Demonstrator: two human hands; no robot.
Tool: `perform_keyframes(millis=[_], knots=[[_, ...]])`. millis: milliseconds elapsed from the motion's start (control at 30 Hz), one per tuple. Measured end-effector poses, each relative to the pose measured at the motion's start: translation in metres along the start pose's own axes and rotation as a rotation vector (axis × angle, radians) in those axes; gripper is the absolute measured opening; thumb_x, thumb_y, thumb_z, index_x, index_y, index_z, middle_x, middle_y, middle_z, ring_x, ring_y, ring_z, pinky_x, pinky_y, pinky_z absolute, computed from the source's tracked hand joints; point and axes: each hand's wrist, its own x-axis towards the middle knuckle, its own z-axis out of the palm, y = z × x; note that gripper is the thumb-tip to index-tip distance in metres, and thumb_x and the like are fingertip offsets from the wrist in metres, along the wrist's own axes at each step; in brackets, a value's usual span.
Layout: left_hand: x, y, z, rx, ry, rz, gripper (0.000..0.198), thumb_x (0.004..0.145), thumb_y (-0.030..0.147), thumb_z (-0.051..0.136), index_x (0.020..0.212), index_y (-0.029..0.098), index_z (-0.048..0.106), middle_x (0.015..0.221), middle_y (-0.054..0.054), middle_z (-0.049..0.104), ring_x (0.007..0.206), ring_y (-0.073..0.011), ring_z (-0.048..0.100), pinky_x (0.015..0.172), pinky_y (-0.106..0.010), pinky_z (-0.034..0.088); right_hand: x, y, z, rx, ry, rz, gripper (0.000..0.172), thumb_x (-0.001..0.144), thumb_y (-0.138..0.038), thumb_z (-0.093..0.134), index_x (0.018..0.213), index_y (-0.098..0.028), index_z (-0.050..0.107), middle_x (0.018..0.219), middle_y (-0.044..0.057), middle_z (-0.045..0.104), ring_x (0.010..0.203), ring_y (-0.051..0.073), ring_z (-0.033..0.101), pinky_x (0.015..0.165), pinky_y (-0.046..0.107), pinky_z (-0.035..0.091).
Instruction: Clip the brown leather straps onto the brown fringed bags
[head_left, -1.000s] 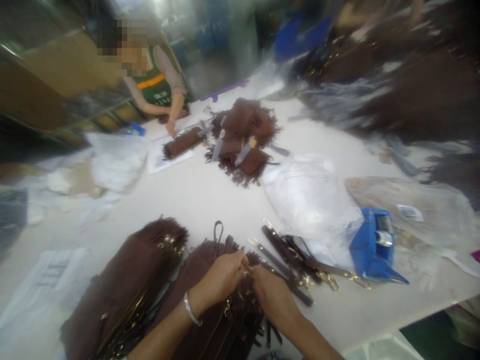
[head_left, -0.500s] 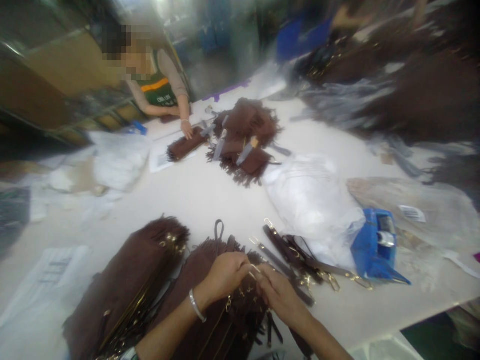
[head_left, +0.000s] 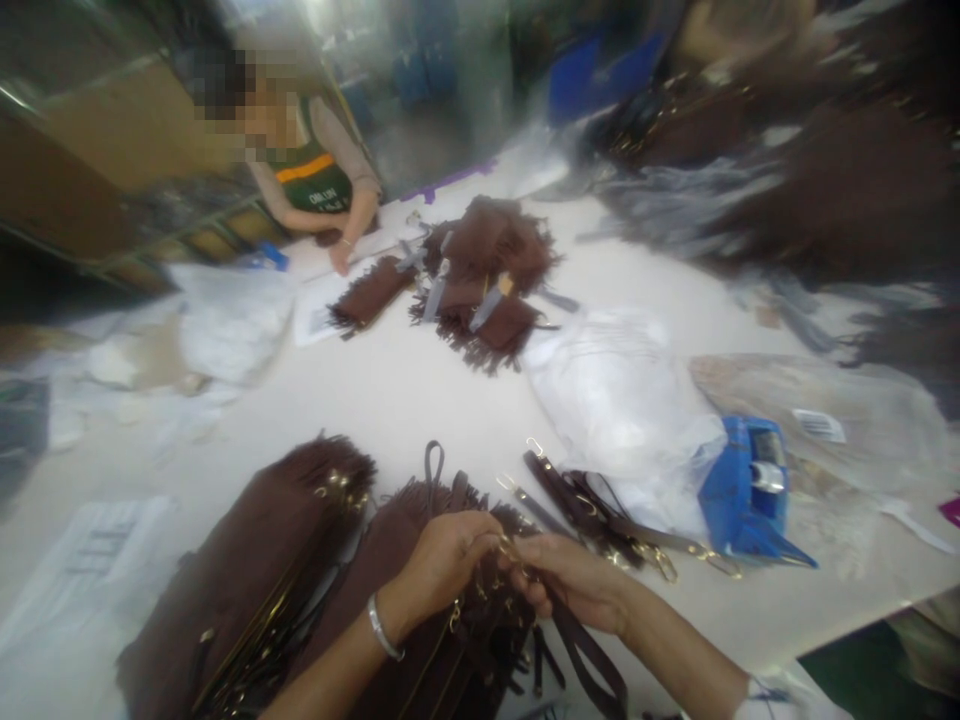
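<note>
My left hand [head_left: 454,550], with a silver bangle on the wrist, is closed in a pinch around gold metal hardware. My right hand [head_left: 574,575] meets it there, its fingers closed on a dark brown wrist strap [head_left: 592,665] whose loop hangs below the palm. At the fingertips a gold clasp [head_left: 508,546] shows between the hands; just how it is joined is too small to tell. Beneath them lies a brown fringed bag [head_left: 390,580] with gold rings and zips. Another brown fringed bag [head_left: 247,560] rests to its left.
Loose brown straps [head_left: 592,500] with gold clips lie to the right, near a blue box [head_left: 739,490] and white plastic bags [head_left: 615,390]. Fringed pouches [head_left: 487,270] are piled farther back. Across the table [head_left: 337,390] a co-worker [head_left: 319,180] stands. Brown goods [head_left: 847,180] fill the far right.
My right hand has turned and shifted slightly right, and the strap's loop now shows hanging beneath it. The co-worker's hand has drawn back from the small fringed pouch.
</note>
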Motion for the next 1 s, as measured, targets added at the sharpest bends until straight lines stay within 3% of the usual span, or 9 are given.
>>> perform_keyframes(millis=[400,700,833,1000], knots=[[0.000,-0.004,0.001,0.029,0.003,0.007,0.029,0.097,0.026,0.039,0.092,0.021,0.066,0.092,0.000,0.068,0.088,-0.0141,0.061,0.082,-0.022,0.044,0.004,0.006,0.002,-0.040,0.054,-0.161,0.036,0.077,-0.048,0.069,0.084,-0.014,0.059,0.067,-0.003,0.051,0.051,0.004,0.038,0.046,0.017,0.026],[0.002,-0.001,-0.005,0.052,-0.068,-0.048,0.024,0.093,0.022,0.043,0.091,0.020,0.066,0.091,-0.002,0.068,0.087,-0.0155,0.061,0.079,-0.023,0.044,0.009,0.011,0.002,-0.065,0.085,-0.184,0.034,0.075,-0.046,0.071,0.083,-0.016,0.057,0.062,-0.006,0.048,0.048,0.004,0.035,0.043,0.017,0.022],[0.004,0.004,-0.015,0.042,-0.145,-0.073,0.024,0.086,0.012,0.044,0.092,0.021,0.065,0.091,0.000,0.067,0.086,-0.0140,0.060,0.077,-0.022,0.043,0.006,0.006,-0.003,-0.255,0.100,-0.212,0.032,0.078,-0.044,0.068,0.089,-0.015,0.060,0.060,-0.006,0.050,0.045,0.004,0.035,0.043,0.018,0.024],[0.012,0.006,-0.024,0.082,-0.228,-0.141,0.027,0.074,0.007,0.048,0.090,0.020,0.064,0.084,0.000,0.065,0.078,-0.0138,0.058,0.066,-0.021,0.040,0.000,-0.017,-0.008,-0.602,-0.029,-0.300,0.025,0.082,-0.039,0.064,0.093,-0.017,0.064,0.065,-0.005,0.054,0.052,0.006,0.043,0.048,0.019,0.031]])
